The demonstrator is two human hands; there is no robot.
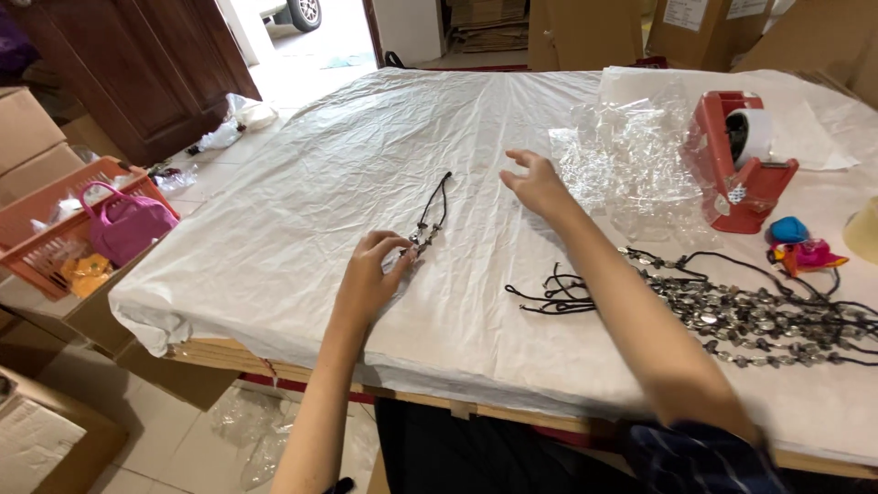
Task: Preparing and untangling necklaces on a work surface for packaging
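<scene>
The left hand (370,274) rests on the surface with its fingertips pinching the beaded middle of a thin black cord necklace with small dark metallic beads (428,224), which lies stretched out just left of the surface's centre, its cord loop running away from the person. That grip is closed lightly on the beads. The right hand (535,186) hovers a little farther out, fingers spread and released, holding nothing, near the crinkled stack of clear plastic bags (631,160).

The necklace looks light and limp: the cord would sag and tangle easily, while the beads are the stiff, heavier part, so the beaded section is likely the steadiest place to take hold. The beads may slip along the cord.

To the right lies a tangled heap of similar black-corded bead necklaces (750,311), with loose cord ends trailing toward the centre. Beyond it sit small blue and pink items (800,247) and a red tape dispenser with a white roll (741,160).

The surface (302,201) is covered in wrinkled white sheeting, soft-looking and slightly uneven. To the left, on the floor side, an orange plastic crate (41,233) holds a pink handbag (123,229); cardboard boxes (585,32) stand at the far wall beside an open doorway.
</scene>
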